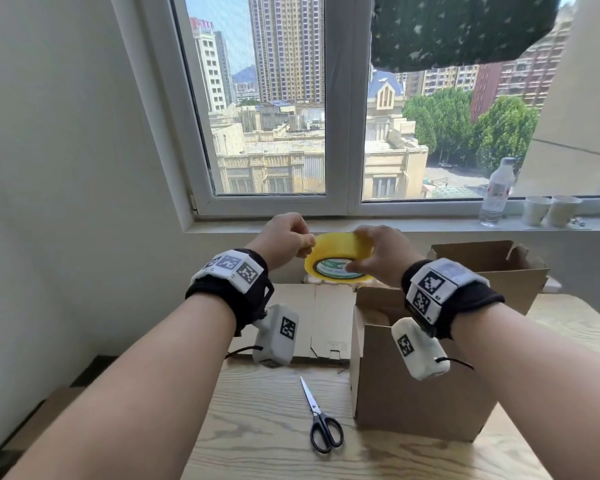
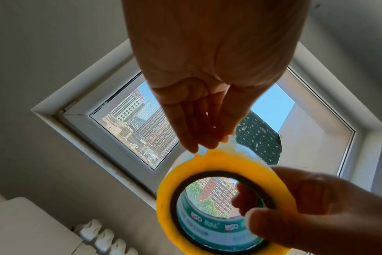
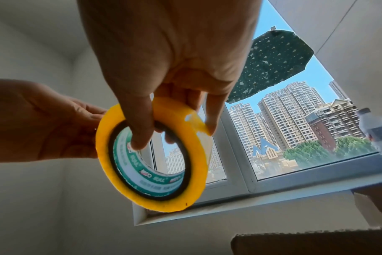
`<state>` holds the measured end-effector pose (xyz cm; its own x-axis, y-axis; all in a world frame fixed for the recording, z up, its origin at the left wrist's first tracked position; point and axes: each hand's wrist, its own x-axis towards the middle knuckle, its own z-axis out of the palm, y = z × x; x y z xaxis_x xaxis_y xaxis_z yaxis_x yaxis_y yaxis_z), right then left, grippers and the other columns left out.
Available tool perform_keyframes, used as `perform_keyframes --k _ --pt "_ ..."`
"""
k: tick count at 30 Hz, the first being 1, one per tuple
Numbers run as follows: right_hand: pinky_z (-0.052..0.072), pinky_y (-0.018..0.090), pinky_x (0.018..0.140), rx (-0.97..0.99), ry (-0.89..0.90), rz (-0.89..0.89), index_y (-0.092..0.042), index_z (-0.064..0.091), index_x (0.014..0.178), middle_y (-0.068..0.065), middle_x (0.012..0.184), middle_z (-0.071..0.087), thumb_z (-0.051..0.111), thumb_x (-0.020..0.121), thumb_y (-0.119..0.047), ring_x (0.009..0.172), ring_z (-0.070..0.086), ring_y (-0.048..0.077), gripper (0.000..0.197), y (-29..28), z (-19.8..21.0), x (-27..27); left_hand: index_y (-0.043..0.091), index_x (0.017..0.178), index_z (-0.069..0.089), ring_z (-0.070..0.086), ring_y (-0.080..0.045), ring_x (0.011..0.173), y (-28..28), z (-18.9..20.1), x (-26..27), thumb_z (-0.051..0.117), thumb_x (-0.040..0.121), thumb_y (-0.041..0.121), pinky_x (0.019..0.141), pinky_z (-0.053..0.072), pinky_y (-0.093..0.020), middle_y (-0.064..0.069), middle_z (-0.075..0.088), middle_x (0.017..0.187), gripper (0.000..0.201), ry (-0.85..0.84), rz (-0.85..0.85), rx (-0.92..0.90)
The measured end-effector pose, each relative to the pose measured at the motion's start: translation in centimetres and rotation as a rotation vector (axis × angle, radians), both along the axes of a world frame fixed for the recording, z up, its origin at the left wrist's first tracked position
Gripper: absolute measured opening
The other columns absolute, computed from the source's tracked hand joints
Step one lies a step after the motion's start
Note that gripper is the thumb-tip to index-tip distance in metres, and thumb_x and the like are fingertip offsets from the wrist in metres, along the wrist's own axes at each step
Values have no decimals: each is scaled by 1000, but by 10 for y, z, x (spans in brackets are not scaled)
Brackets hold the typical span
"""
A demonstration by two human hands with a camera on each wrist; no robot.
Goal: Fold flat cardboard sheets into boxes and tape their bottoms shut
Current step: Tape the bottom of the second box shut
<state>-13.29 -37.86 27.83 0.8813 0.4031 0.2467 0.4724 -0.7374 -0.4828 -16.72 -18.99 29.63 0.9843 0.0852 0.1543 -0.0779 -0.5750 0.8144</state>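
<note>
Above the far middle of the table (image 1: 264, 403), held up in the air before the window sill, we have the roll of yellow tape (image 1: 340, 259). Our right hand (image 1: 378, 258) grips it with the thumb hooked through the green-printed core and the fingers curled over the outer rim, which we judge the firmest hold, since the core is stiff and dry while the wound face is slick. Our left hand (image 1: 286, 237) has its fingertips bunched and pinching at the rim of the roll, seemingly at the loose end; whether that end is already lifted we cannot tell. We take the roll to be light and rigid, but the film itself thin, clingy and apt to fold onto itself, so it wants a taut, straight pull. Below, near the right edge of the table, a folded box (image 1: 413, 386) stands upright, and a second box (image 1: 492, 268) sits behind it toward the far right corner. Flat cardboard sheets (image 1: 323, 320) lie at the far edge, and scissors (image 1: 321, 420) rest near the front middle.
</note>
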Motion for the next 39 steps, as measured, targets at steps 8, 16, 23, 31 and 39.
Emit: perform_keyframes --k 8,16,23,31,39 --pt "44 32 91 -40 -53 -9 -16 57 128 6 118 63 79 77 -27 107 56 23 56 -11 11 -4 0 102 52 66 -22 72 -17 12 -3 51 96 1 66 60 -27 -20 60 93 7 55 69 -361" --pt "49 36 87 -46 -80 -19 -20 60 120 4 109 66 79 75 -36 99 58 22 52 -29 8 -1 -5 120 52 68 -21 82 -41 14 -4 75 78 -2 66 59 -22 -19 64 104 48 127 194 -488" --pt "43 29 91 -34 -21 64 -18 53 133 2 122 62 81 71 -42 110 57 19 72 -54 -1 4 -1 99 63 61 -13 73 -68 23 2 66 88 4 61 57 -23 -11 66 93 13 238 231 -434" --pt "17 35 116 -582 358 105 -24 1 154 -1 160 14 86 65 -38 147 11 15 123 -123 -58 32 12 73 51 62 -17 73 -62 28 23 56 91 0 75 58 -31 -12 63 101 22 154 358 -185" --pt "38 44 104 -551 170 131 -43 44 136 -9 132 52 75 74 -43 124 46 15 69 -133 -91 60 1 91 57 54 -14 61 -78 0 32 51 97 1 70 58 -37 -10 61 75 9 290 442 -381"
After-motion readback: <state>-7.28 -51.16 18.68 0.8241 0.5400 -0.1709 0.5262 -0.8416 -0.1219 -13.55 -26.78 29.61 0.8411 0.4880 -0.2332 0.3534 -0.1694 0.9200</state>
